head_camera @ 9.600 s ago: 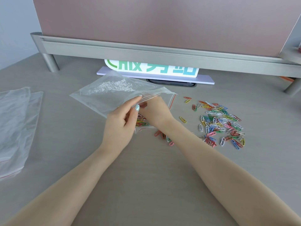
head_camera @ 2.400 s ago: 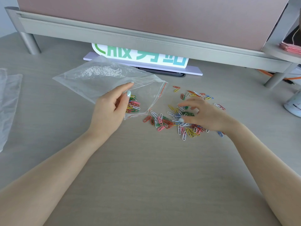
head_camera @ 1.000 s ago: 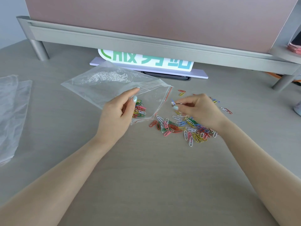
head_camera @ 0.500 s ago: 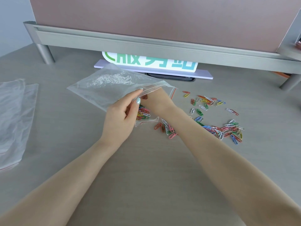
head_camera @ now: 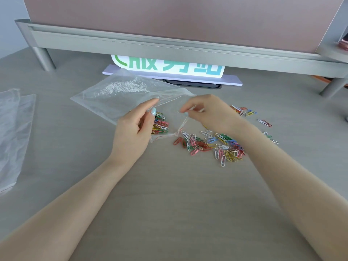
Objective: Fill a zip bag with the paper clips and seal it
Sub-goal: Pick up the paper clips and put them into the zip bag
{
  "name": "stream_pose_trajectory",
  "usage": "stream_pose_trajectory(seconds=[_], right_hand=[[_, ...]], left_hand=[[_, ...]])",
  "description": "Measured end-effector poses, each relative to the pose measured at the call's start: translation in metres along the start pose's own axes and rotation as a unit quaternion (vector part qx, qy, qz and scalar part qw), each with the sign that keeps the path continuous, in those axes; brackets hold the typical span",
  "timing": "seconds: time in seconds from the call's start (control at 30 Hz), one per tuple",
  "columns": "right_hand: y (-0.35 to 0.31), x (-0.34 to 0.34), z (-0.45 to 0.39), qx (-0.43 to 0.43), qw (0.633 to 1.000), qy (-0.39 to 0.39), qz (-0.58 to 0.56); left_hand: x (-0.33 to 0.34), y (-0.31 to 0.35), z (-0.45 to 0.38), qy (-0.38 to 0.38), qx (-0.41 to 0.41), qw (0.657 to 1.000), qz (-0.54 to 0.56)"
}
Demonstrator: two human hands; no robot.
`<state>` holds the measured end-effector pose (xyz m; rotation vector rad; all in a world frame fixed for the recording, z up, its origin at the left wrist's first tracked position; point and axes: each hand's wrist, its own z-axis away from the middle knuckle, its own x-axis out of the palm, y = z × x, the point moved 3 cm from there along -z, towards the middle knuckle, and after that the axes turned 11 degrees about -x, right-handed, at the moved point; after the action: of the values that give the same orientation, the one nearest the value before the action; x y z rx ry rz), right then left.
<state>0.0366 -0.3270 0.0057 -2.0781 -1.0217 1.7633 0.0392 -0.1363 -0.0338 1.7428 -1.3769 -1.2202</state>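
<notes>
Two hands work at the mouth of a clear zip bag (head_camera: pixel 116 95) that lies on the grey desk (head_camera: pixel 169 194), and we see it from above. Our left hand (head_camera: pixel 135 129) holds the upper lip of the bag's opening, the thumb and fingers curled around the plastic so the mouth gapes toward the right. Our right hand (head_camera: pixel 209 112) sits just at that opening with thumb and fingertips pressed together in a pinch; something small and pale seems to be between them, but we cannot tell whether it is a clip or the bag's edge. A small heap of coloured paper clips (head_camera: pixel 161 125) already lies inside the bag, close to the left thumb. A larger loose pile of clips (head_camera: pixel 212 146) lies on the desk just right of the bag's mouth, under the right wrist, with a few strays (head_camera: pixel 244 111) farther right. Spare clear bags (head_camera: pixel 13 132) lie flat at the desk's left edge. A white sign with green characters (head_camera: pixel 169 65) stands behind the bag, beneath a metal-framed partition (head_camera: pixel 169 48)
</notes>
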Motion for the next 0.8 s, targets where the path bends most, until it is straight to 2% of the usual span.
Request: stream_pose_trajectory(seconds=[0.2,0.37,0.6,0.8], right_hand=[[0.032,-0.026,0.058,0.062,0.985,-0.139,0.077],[0.037,-0.035,0.084,0.097,0.963,-0.207,0.143],[0.040,-0.033,0.084,0.093,0.972,-0.175,0.129],[0.038,-0.032,0.080,0.048,0.986,-0.127,0.096]], left_hand=[[0.001,0.000,0.001,0.003,-0.010,1.000,-0.008],[0.001,0.001,0.002,0.004,-0.021,1.000,-0.011],[-0.001,0.007,0.005,0.004,-0.015,1.000,-0.015],[-0.002,0.006,0.004,-0.001,-0.016,1.000,-0.021]])
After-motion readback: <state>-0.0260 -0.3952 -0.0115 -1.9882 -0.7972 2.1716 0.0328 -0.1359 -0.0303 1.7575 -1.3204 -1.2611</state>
